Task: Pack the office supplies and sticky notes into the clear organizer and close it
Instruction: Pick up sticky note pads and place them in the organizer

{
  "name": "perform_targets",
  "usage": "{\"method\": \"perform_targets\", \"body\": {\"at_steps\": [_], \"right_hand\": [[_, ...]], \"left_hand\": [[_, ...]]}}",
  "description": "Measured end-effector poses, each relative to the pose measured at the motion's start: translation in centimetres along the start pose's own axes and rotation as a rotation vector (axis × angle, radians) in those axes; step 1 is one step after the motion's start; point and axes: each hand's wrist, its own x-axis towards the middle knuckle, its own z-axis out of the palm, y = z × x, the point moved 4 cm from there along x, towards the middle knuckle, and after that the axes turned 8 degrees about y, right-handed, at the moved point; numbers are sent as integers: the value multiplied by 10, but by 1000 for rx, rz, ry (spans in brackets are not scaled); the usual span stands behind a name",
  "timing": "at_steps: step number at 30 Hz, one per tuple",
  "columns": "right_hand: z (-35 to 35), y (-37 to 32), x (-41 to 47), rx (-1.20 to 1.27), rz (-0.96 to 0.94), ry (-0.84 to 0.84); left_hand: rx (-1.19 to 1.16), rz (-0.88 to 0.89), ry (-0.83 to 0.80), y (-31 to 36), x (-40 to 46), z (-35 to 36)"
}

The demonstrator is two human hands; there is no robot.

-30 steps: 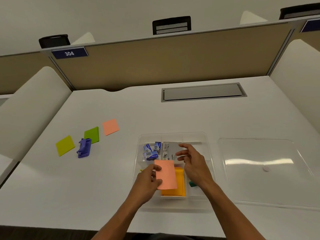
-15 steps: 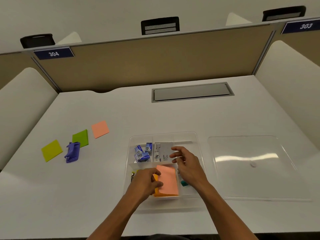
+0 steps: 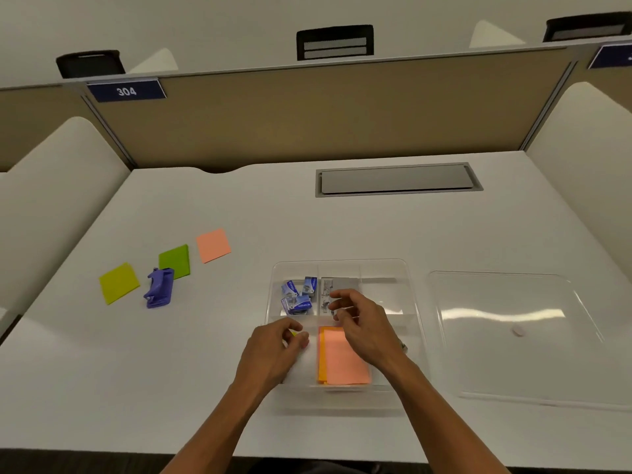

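Observation:
The clear organizer (image 3: pixel 407 268) sits open at the desk's near middle. A salmon sticky pad (image 3: pixel 342 362) lies on an orange pad (image 3: pixel 320 357) in its front middle compartment. Small blue boxes (image 3: pixel 297 295) fill a back compartment, beside a grey packet (image 3: pixel 337 283). My left hand (image 3: pixel 273 350) hovers over the front left compartment, fingers loosely curled, holding nothing. Just right of it my right hand (image 3: pixel 362 326) hangs above the pads, fingers relaxed and empty. On the desk to the left lie a yellow-green pad (image 3: pixel 118 283), a green pad (image 3: pixel 175 261), a salmon pad (image 3: pixel 213 245) and a purple stapler (image 3: pixel 159 288).
The clear lid (image 3: pixel 519 333) lies flat on the desk right of the organizer. A grey cable hatch (image 3: pixel 398 179) is set in the desk at the back. A tan partition and white side dividers enclose the desk.
My left hand has laid the salmon pad on the orange pad in the organizer and let go. Both hands have drawn slightly off the pads.

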Motion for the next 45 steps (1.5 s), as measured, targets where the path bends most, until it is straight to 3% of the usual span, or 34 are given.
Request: {"method": "perform_targets", "body": {"at_steps": [19,23,36,45], "right_hand": [[125,-67,27,-103,-100,-211],[158,-75,41,-194,-114,-282],[253,-81,87,-548,-61,-474],[282,-82,126,-717,-82,-395]], "left_hand": [[-115,-228,223,-157,17,-108],[-179,-233,299,-193,24,-124],[-53,-262,375,-308,104,-171],[-42,-193,383,-348,159,-170]]}}
